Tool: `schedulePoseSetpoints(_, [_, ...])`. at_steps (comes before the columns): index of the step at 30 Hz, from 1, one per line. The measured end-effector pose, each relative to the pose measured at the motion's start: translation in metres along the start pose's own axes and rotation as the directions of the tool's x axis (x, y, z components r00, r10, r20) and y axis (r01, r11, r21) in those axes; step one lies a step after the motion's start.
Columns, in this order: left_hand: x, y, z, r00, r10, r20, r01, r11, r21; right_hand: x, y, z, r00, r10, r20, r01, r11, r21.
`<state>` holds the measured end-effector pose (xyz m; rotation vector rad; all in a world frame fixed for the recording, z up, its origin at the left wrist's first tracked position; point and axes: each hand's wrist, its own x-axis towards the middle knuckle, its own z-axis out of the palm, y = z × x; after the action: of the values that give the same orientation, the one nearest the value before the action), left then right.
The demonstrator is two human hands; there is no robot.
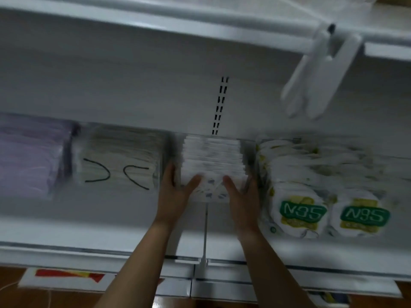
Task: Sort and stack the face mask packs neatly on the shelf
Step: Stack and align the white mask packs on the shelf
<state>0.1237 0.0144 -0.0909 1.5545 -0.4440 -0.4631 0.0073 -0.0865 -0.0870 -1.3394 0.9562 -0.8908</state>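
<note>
The only view comes from a wide-angle camera on the person's head. It faces forward and down onto a white shelf (77, 230), close enough that both forearms (142, 252) reach in from the bottom edge. An upper shelf (155, 21) crosses the top, and a strip of floor (55, 298) shows below.

Dim even light, heavy motion blur, wide-angle bending at edges

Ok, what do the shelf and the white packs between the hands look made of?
Shelf: likely painted metal, smooth white; the slotted upright at the back fits steel racking. Packs: seemingly thin clear plastic wrappers over white masks, going by the soft sheen, but blur leaves that open.
</note>
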Motion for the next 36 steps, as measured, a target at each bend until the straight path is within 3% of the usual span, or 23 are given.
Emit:
schedulePoseSetpoints(5, [-0.011,0.011,0.009,0.998,0.062,0.024,-0.062,0.998,0.026,-0.001,-0.003,0.007,0.999,0.044,-0.018,-0.045,0.997,-0.060])
schedulePoseSetpoints(19, [-0.016,0.022,0.011,0.998,-0.030,-0.052,0.034,0.996,0.087,-0.004,-0.012,0.007,0.983,0.146,-0.112,-0.169,0.957,-0.237])
schedulePoseSetpoints(27, [-0.026,0.008,0.003,0.982,-0.086,-0.168,0.123,0.966,0.227,-0.034,-0.014,0.000,0.990,0.140,-0.036,-0.144,0.958,-0.247])
schedulePoseSetpoints(31, [-0.031,0.006,0.001,0.989,-0.105,-0.103,0.126,0.966,0.226,-0.043,-0.010,-0.005,0.997,0.065,-0.045,-0.072,0.976,-0.204])
schedulePoseSetpoints(36, [-0.039,0.009,-0.014,0.995,-0.086,-0.044,0.094,0.962,0.257,-0.062,-0.006,0.006,0.989,-0.128,-0.078,0.085,0.908,-0.411])
